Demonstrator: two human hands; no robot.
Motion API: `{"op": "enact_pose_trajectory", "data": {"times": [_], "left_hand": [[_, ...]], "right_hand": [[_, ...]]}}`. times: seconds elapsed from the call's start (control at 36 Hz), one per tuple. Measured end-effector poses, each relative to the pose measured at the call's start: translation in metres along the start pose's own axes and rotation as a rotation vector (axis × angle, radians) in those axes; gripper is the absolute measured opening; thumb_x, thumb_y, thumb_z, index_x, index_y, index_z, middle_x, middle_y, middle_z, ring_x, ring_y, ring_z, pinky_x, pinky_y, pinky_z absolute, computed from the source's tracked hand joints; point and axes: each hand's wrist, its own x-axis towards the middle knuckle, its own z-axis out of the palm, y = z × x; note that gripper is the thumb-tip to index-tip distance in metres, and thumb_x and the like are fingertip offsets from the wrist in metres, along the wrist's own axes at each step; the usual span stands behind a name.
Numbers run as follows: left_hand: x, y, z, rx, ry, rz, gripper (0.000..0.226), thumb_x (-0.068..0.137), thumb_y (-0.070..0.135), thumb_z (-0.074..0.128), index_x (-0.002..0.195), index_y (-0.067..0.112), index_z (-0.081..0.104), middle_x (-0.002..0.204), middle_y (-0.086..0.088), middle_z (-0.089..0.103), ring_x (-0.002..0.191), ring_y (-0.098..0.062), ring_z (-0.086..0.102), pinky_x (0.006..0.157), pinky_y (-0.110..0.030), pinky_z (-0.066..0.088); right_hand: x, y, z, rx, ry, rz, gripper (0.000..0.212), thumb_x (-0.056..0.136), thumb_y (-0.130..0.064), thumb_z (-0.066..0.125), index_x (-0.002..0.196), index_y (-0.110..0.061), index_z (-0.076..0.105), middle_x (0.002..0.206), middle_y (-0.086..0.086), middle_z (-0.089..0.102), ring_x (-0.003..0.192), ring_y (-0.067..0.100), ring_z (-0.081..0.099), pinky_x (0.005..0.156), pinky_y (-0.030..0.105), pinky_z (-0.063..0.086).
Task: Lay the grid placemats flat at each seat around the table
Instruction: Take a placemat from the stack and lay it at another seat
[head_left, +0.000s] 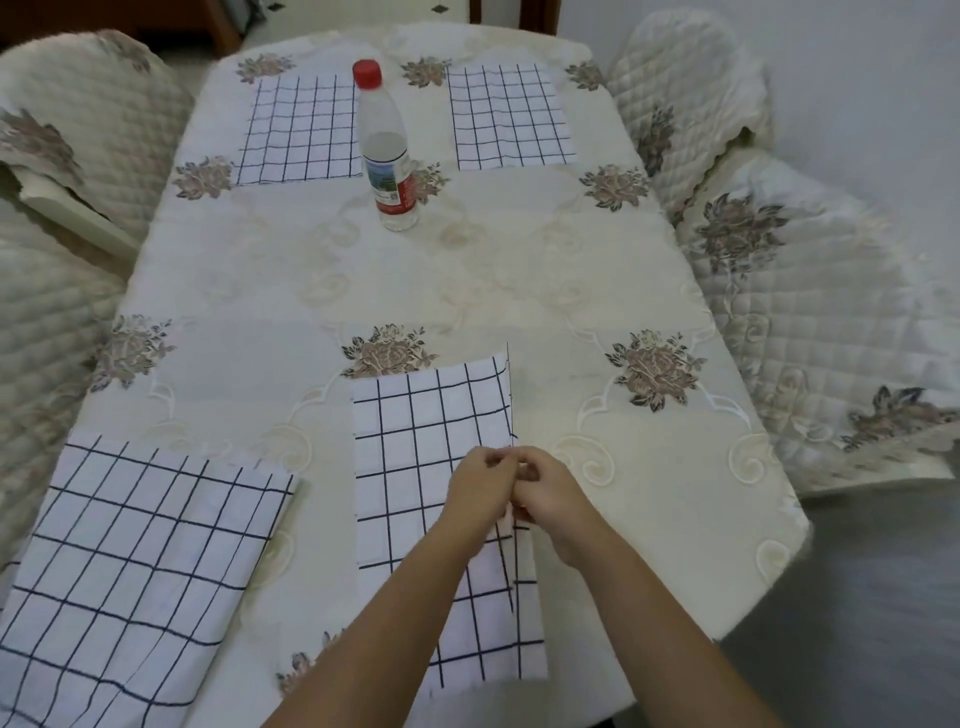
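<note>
Quilted cream chair covers (78, 130) crowd the left edge of the surface (467, 270), leaving little room on that side. At the near left a grid placemat (130, 561) lies rumpled, its lower part hanging over the rim and cut off by the frame. At the far left a second placemat (301, 130) lies flat, its right edge just beside a clear bottle (387, 150) with a red cap, which stands upright near the middle. Between the bottle and the near mats the cloth lies bare. At the near centre a third placemat (415, 441) lies partly doubled, its right edge lifted off the cloth. The left hand (480, 486) and the right hand (550, 493) meet on that edge, touching each other, fingers curled and pinching the fabric. Which layers they hold is hidden behind the knuckles. At the far right a fourth placemat (509, 117) lies flat, well apart from the hands. More quilted covers (779, 234) drape along the right rim, and how many chairs they hide cannot be told. Count: four placemats, one bottle, two hands.
</note>
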Motion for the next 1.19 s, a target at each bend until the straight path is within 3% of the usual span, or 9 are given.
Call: {"op": "enact_pose_trajectory", "data": {"times": [0.11,0.22,0.42,0.61,0.78,0.94,1.06,1.08,1.19], "left_hand": [[0.002,0.02,0.013,0.075,0.041,0.092,0.019,0.088,0.011,0.045,0.1,0.007,0.06,0.1,-0.013,0.064,0.091,-0.027,0.062,0.084,-0.043,0.053],[0.008,0.026,0.034,0.331,0.097,0.15,0.016,0.09,0.024,0.05,0.096,0.01,0.055,0.099,-0.007,0.062,0.085,-0.019,0.055,0.07,-0.029,0.042],[0.016,0.008,0.072,0.889,0.169,0.069,0.061,0.086,0.049,0.052,0.128,0.009,0.036,0.126,-0.012,0.042,0.113,-0.03,0.048,0.085,-0.036,0.044],[0.021,0.01,0.089,0.909,0.24,0.035,0.036,0.085,0.02,0.05,0.116,0.007,0.038,0.113,-0.014,0.047,0.095,-0.029,0.052,0.072,-0.034,0.044],[0.023,0.007,0.09,1.012,0.289,-0.008,0.044,0.087,0.01,0.056,0.123,0.005,0.033,0.114,-0.016,0.048,0.095,-0.028,0.055,0.071,-0.033,0.046],[0.02,0.013,0.084,0.766,0.268,-0.012,0.036,0.087,0.009,0.051,0.12,0.006,0.036,0.113,-0.013,0.053,0.099,-0.027,0.055,0.076,-0.033,0.044],[0.01,0.036,0.085,0.411,0.175,0.049,0.003,0.085,0.007,0.047,0.086,0.008,0.044,0.083,-0.004,0.048,0.07,-0.017,0.045,0.056,-0.026,0.035],[0.008,0.046,0.087,0.327,0.161,0.075,0.013,0.084,0.006,0.047,0.075,0.011,0.04,0.075,-0.003,0.043,0.063,-0.016,0.04,0.053,-0.026,0.031],[-0.012,0.092,0.092,-0.069,0.018,0.167,0.011,0.072,0.0,0.043,0.072,0.012,0.042,0.073,-0.01,0.04,0.069,-0.019,0.038,0.061,-0.033,0.033]], "right_hand": [[0.0,-0.004,-0.025,0.1,0.026,-0.037,0.033,0.086,0.004,0.044,0.111,-0.012,0.058,0.076,0.004,0.056,0.063,0.011,0.053,0.057,0.019,0.044],[0.002,-0.003,-0.051,0.182,0.15,-0.017,0.023,0.09,-0.002,0.043,0.109,-0.012,0.051,0.083,0.005,0.056,0.067,0.013,0.055,0.063,0.022,0.046],[0.01,0.017,-0.095,0.155,0.284,0.099,0.019,0.088,-0.005,0.045,0.104,-0.009,0.054,0.086,0.006,0.057,0.072,0.015,0.054,0.058,0.023,0.038],[0.011,0.028,-0.105,0.108,0.216,0.109,0.022,0.089,-0.004,0.04,0.077,-0.013,0.055,0.086,0.008,0.054,0.067,0.016,0.051,0.052,0.023,0.029],[0.011,0.032,-0.107,0.066,0.132,0.12,0.02,0.088,-0.005,0.041,0.074,-0.016,0.051,0.083,0.007,0.051,0.064,0.015,0.049,0.051,0.022,0.029],[0.01,0.029,-0.106,0.056,0.067,0.103,0.016,0.091,-0.01,0.042,0.082,-0.016,0.054,0.087,0.004,0.057,0.069,0.015,0.056,0.056,0.024,0.032],[0.01,0.026,-0.112,0.107,0.029,0.116,0.012,0.092,-0.014,0.044,0.097,-0.013,0.055,0.09,0.003,0.059,0.076,0.016,0.058,0.063,0.027,0.037],[0.01,0.024,-0.116,0.127,0.024,0.113,0.012,0.093,-0.016,0.044,0.097,-0.014,0.055,0.09,0.002,0.059,0.077,0.016,0.058,0.065,0.027,0.037],[0.012,0.013,-0.133,0.078,0.116,0.007,0.02,0.096,-0.022,0.041,0.107,-0.011,0.053,0.105,0.006,0.057,0.088,0.018,0.055,0.07,0.027,0.038]]}}
